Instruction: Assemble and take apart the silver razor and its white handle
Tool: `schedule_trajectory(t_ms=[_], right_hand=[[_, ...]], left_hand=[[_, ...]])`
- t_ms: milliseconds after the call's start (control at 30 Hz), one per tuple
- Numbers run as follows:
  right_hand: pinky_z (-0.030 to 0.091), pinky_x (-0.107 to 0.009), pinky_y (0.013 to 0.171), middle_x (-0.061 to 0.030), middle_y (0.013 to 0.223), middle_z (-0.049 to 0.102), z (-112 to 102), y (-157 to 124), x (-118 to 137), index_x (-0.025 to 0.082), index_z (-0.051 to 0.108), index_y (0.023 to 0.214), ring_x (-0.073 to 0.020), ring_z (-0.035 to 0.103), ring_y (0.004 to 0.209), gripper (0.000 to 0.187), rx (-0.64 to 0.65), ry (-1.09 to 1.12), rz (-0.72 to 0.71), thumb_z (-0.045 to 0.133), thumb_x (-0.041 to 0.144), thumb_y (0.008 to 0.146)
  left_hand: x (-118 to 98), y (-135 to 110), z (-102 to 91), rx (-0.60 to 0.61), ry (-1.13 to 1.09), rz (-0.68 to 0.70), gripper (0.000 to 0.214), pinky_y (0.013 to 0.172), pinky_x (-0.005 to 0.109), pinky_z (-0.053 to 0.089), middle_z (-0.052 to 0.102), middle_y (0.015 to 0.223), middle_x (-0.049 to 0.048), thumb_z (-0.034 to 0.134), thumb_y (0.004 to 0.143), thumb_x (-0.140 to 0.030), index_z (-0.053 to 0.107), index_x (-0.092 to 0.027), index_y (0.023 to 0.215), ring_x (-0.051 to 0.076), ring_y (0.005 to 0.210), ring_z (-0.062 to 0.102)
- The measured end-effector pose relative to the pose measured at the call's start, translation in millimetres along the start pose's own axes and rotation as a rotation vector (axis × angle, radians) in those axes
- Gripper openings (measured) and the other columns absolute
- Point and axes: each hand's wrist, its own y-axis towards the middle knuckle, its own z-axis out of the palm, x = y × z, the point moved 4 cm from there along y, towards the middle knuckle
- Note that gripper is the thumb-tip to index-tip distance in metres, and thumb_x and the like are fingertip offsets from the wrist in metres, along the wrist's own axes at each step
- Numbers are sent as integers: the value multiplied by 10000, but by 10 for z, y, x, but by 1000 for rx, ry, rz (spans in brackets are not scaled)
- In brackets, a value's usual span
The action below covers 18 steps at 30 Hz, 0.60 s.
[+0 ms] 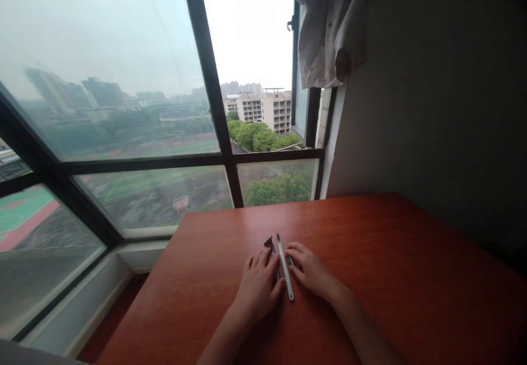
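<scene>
A slim white toothbrush with dark bristles at its far end lies on the table between my hands. Left of it is a razor with a black head pointing away from me. My left hand is curled over the razor's handle, fingers on top and thumb alongside, hiding most of it. On the other side, my right hand has its thumb and fingers closed around a small dark slender object. Only a short piece of that object shows, so its kind is unclear.
The reddish-brown wooden table reaches to the window frame. A window pane stands open at the right, with a bunched light curtain hanging above it. A plain wall rises beyond the right side of the table.
</scene>
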Motion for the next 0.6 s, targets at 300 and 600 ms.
schedule_trajectory(t_ms=[300,600], right_hand=[[453,-332,963,-90,1152,615,29,16,-5,194,668,1049,-215,581,1067,307,-41,-5,29,538,84,793],[446,-320,988,-82,1131,644,-13,4,16,182,696,1020,-186,593,1064,416,-44,67,-48,441,-20,761]], left_hand=[[17,6,37,-17,-23,-6,539,1088,479,244,436,1428,99,552,826,-326,454,-285,1355,302,1324,354],[24,4,44,-24,-15,5,550,1082,476,257,439,1420,100,566,819,-316,450,-290,1356,303,1317,362]])
